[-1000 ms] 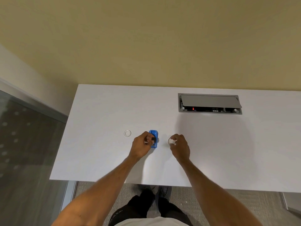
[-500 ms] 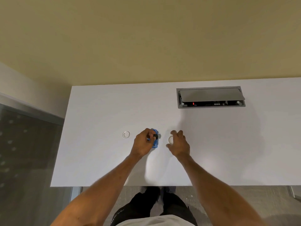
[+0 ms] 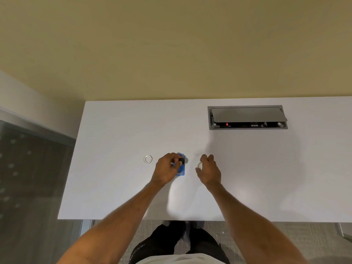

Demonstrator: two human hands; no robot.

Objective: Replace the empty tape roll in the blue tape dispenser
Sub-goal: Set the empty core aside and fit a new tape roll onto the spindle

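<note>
The blue tape dispenser (image 3: 181,168) lies on the white table (image 3: 114,149) near its middle. My left hand (image 3: 166,169) covers the dispenser's left side, and its fingertips pinch a small black piece (image 3: 182,161) at the dispenser's far end. A white tape roll (image 3: 200,165) sits just right of the dispenser, with the thumb and fingers of my right hand (image 3: 208,171) curled around it. A clear ring-shaped roll (image 3: 148,159) lies flat on the table, apart and to the left of my left hand.
A grey cable hatch (image 3: 247,117) with its lid half raised is set into the table at the back right. The table's left edge drops off beside a glass panel (image 3: 28,178). A yellow wall stands behind the table.
My right hand lifted off the white roll half a second ago and has now curled back around it. My left hand stays on the dispenser. The camera view has shifted slightly.
</note>
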